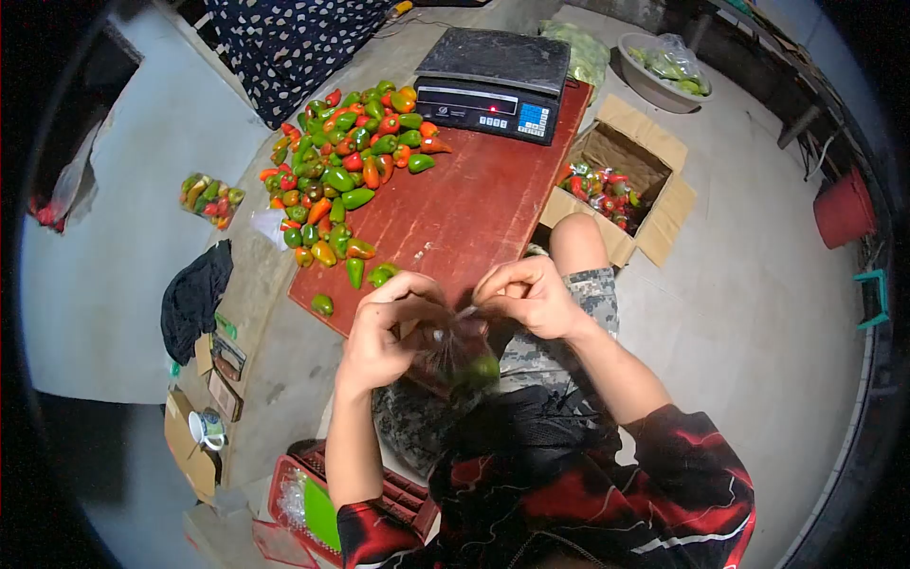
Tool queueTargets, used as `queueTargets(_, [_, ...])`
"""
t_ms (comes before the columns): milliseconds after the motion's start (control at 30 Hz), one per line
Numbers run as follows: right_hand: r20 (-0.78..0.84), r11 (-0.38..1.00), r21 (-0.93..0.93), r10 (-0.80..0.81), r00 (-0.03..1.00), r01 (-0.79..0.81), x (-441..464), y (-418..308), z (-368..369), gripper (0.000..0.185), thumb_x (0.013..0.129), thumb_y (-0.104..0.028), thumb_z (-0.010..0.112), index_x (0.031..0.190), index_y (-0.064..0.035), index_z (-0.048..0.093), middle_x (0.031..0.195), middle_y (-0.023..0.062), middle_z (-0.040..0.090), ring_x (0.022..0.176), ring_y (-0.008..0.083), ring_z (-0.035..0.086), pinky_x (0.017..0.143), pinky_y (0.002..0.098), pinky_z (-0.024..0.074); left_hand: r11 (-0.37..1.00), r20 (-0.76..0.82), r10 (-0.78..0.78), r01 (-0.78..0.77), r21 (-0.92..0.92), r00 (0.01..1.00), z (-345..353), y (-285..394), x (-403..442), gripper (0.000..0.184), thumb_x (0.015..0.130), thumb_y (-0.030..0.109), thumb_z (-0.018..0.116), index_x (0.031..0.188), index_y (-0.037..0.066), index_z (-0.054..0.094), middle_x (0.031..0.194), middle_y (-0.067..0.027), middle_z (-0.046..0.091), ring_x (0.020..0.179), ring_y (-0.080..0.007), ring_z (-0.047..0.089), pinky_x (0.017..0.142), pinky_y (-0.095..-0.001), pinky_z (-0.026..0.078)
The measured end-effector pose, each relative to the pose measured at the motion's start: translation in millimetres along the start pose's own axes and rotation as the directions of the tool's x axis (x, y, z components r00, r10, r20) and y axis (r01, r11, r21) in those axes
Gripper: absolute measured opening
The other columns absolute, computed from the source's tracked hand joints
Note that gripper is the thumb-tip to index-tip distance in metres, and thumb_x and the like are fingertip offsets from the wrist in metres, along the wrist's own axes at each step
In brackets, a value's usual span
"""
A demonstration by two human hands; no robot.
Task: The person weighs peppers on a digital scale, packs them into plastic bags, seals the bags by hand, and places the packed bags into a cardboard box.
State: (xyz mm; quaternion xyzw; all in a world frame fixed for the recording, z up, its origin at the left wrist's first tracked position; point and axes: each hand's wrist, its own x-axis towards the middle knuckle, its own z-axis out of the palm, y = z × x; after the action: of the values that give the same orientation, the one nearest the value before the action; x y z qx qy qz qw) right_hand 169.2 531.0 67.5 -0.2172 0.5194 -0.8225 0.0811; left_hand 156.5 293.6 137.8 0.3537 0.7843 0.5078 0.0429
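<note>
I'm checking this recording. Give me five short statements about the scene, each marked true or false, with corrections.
1. The left hand and the right hand are both on the plastic bag. True.
2. The scale stands on the floor. False: it stands on the red table.
3. The heaped peppers are all green. False: red and orange ones are mixed in.
4. The open cardboard box holds peppers. True.
5. The mug stands beside the scale. False: it is well apart, at the picture's lower left.
</note>
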Motion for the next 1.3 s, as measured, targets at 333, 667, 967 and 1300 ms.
queueTargets(333, [0.277, 0.454, -0.807, -0.275, 0.921, 0.378, 37, -31, 19, 0.01, 0.081, -0.006, 0.066, 0.089, -0.0006, 0.064, 0.08, 0.0158, 0.062, 0.08, 0.0349, 0.064, 0.073, 0.0429, 0.0522, 0.955, -0.353, 0.144, -0.037, 0.293, 0.924, 33, -29, 4, 0.019, 0.073, -0.008, 0.064, 0.09, -0.001, 0.065, 0.086, -0.0141, 0.066, 0.083, -0.0305, 0.064, 0.077, -0.0358, 0.051])
queueTargets(667, [-0.043, 0.492, -0.87, -0.156, 0.987, 0.039, 32, 35, 12, 0.01, 0.083, -0.011, 0.065, 0.084, -0.0018, 0.066, 0.077, 0.0153, 0.062, 0.077, 0.0353, 0.062, 0.073, 0.0429, 0.0515, 0.955, -0.386, -0.02, 0.132, 0.266, 0.922, 68, -89, -15, 0.017, 0.08, -0.002, 0.061, 0.097, 0.001, 0.062, 0.082, -0.0157, 0.062, 0.073, -0.0299, 0.063, 0.066, -0.0344, 0.05])
queueTargets(967, [0.071, 0.109, -0.99, -0.201, 0.977, 0.094, 17, 84, 22, 0.017, 0.076, -0.015, 0.063, 0.091, -0.0085, 0.068, 0.102, 0.0095, 0.055, 0.105, 0.0297, 0.05, 0.084, 0.0417, 0.0416, 0.614, -0.37, -0.662, 0.189, -0.766, 0.651, 103, -118, -29, 0.009, 0.093, 0.0, 0.053, 0.096, -0.001, 0.061, 0.086, -0.0034, 0.065, 0.079, -0.0097, 0.062, 0.069, -0.0245, 0.05])
queueTargets(1300, [-0.006, 0.275, -0.959, -0.252, 0.968, 0.065, 11, 106, 22, 0.024, 0.072, -0.019, 0.068, 0.094, -0.0091, 0.068, 0.103, 0.0091, 0.056, 0.104, 0.0297, 0.051, 0.084, 0.0407, 0.0416, 0.6, -0.305, -0.634, 0.204, -0.773, 0.71, 98, -117, -41, 0.012, 0.094, 0.003, 0.053, 0.103, -0.001, 0.06, 0.093, -0.0045, 0.064, 0.084, -0.0118, 0.06, 0.073, -0.025, 0.048])
